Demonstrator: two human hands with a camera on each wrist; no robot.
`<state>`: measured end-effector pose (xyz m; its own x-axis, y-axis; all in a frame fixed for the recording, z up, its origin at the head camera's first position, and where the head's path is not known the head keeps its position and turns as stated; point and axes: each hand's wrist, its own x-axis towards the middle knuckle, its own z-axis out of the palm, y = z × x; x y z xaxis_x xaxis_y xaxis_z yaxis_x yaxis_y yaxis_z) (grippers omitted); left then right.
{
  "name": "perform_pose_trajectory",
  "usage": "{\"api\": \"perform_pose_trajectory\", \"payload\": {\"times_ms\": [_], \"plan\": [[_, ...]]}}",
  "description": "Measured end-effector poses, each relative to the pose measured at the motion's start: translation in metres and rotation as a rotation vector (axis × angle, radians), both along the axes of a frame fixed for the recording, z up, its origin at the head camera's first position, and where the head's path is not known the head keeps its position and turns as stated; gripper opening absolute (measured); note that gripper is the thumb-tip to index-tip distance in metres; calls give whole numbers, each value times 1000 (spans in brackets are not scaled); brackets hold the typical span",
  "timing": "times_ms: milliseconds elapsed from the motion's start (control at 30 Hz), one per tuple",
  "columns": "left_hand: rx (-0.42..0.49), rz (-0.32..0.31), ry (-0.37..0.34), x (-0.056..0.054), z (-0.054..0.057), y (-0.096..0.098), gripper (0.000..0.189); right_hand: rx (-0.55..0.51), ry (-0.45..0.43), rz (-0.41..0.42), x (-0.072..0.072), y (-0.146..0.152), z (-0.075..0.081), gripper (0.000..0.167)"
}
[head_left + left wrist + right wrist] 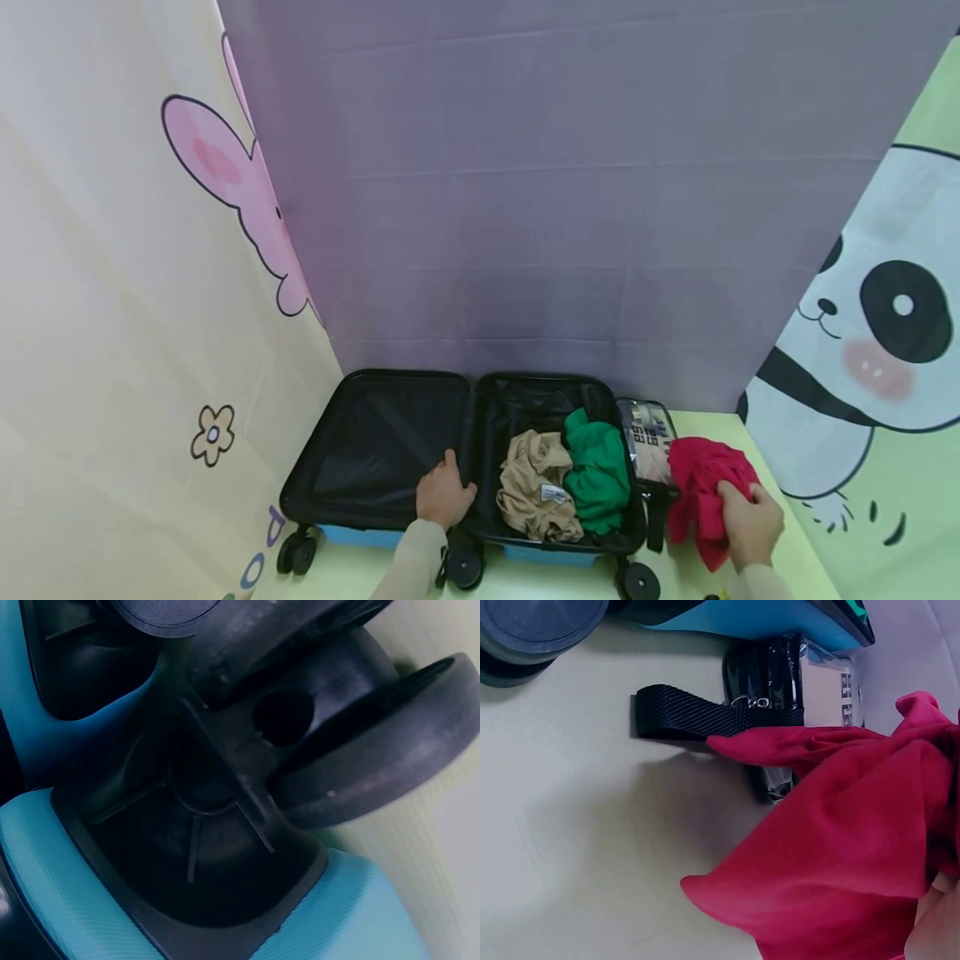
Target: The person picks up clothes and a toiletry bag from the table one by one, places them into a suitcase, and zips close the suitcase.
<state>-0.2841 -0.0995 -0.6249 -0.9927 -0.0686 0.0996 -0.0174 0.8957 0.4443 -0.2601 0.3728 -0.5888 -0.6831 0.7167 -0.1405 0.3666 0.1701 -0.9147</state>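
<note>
An open suitcase (390, 523) with a black lining and blue shell lies on the table. Bunched in its right half are a beige garment (534, 483) with a white label and a green garment (597, 475). To the right of the case, my right hand (752, 523) grips a crumpled red garment (708, 479); in the right wrist view the red cloth (855, 825) hangs over the table. My left hand (444, 493) rests at the inner edge of the suitcase's left half, near the hinge, thumb out to the side. The left wrist view shows only a suitcase wheel (375, 780) and blue shell.
A clear pouch (649, 437) with black trim lies right of the suitcase, its black strap (682, 712) reaching toward the front. Black wheels (639, 579) stick out along the case's front side. A grey cloth wall (525, 208) stands behind, with printed panels left and right.
</note>
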Motion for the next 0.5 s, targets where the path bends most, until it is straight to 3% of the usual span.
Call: {"api": "perform_pose_trajectory", "payload": {"times_ms": [233, 500], "plan": [[4, 1, -6, -1, -2, -1, 67, -9, 33, 3, -2, -2, 4, 27], [7, 2, -9, 0, -1, 0, 67, -44, 53, -5, -6, -5, 8, 9]]}}
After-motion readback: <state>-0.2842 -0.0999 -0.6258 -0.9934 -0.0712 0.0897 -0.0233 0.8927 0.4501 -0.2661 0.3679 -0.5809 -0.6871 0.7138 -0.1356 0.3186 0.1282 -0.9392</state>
